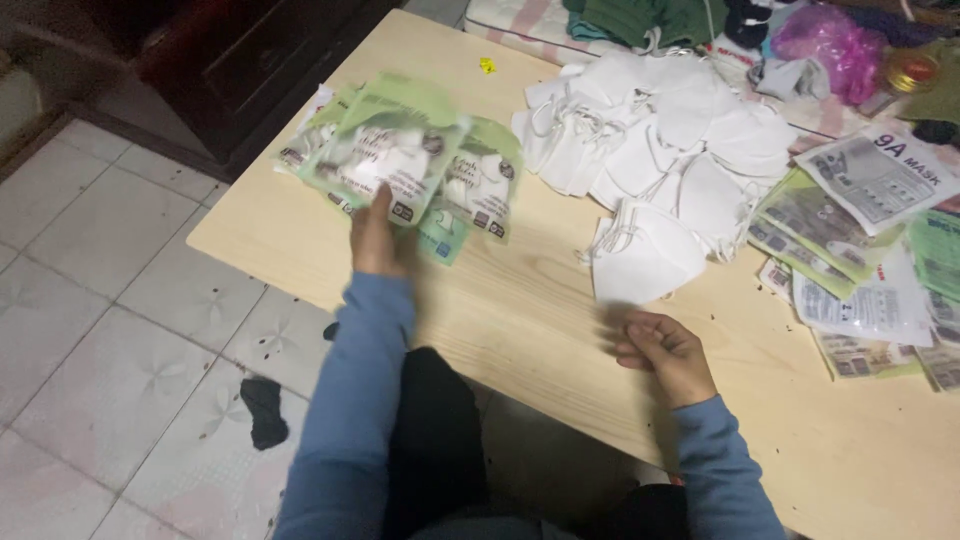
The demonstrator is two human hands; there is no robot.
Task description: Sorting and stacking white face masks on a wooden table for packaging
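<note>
My left hand (377,238) grips a green and white packaged mask (390,155) and holds it over a pile of similar green packets (470,190) at the left end of the low wooden table (530,330). My right hand (662,352) rests on the table with fingers curled loosely and nothing in it. Just beyond it lies a single white folded mask (645,255), at the near edge of a heap of loose white masks (660,140).
Flat empty mask packets (870,240) in green and white are stacked at the right. Clothes and a pink plastic bag (830,40) lie behind the table. Tiled floor (110,300) and a dark sock (265,410) are to the left; a dark cabinet (240,60) stands at top left.
</note>
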